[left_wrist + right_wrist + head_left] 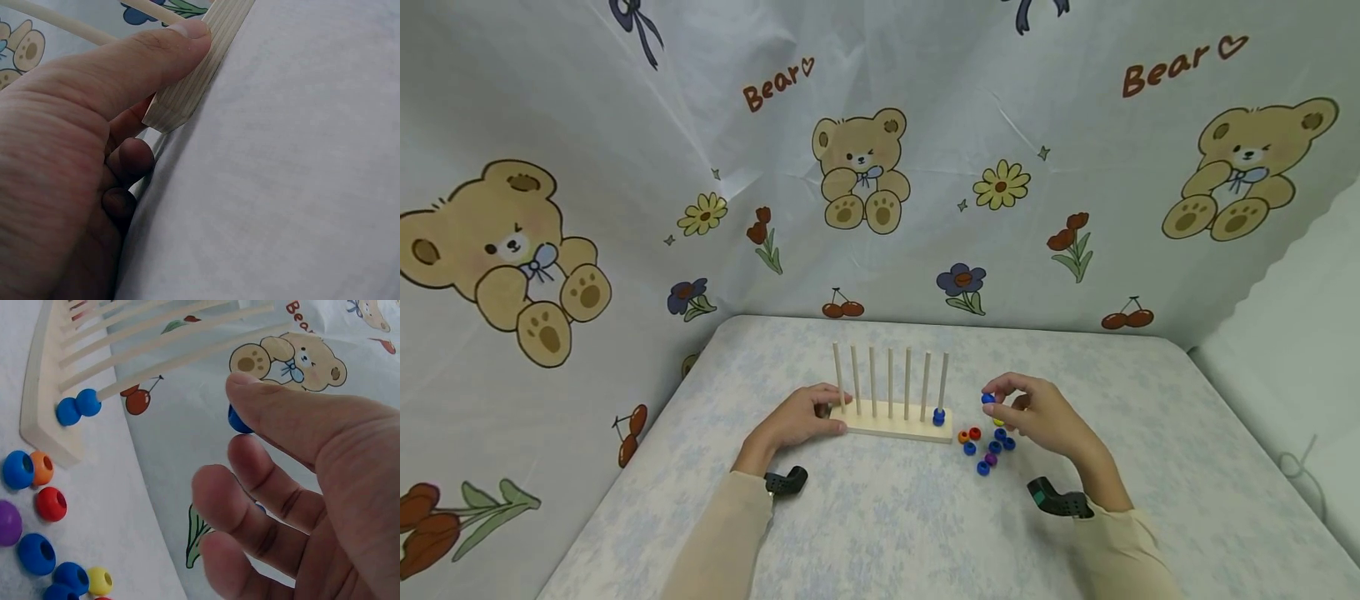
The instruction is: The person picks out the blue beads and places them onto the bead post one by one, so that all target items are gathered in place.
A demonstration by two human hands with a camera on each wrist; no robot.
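A pale wooden pegboard (891, 423) with a row of upright rods stands on the table. Two blue beads (79, 407) are stacked on its rightmost rod. At the board's left end, my left hand (801, 414) grips the base, its thumb along the front edge in the left wrist view. My right hand (1037, 414) pinches a blue bead (239, 420) between thumb and index finger, above the table to the right of the board. Part of that bead is hidden by the thumb.
Loose beads lie right of the board: several blue (36, 554), a purple (991, 459), an orange (963, 437), a red (974, 433) and a yellow (100, 581) among them. A bear-printed cloth (925, 250) hangs behind the table (865, 517).
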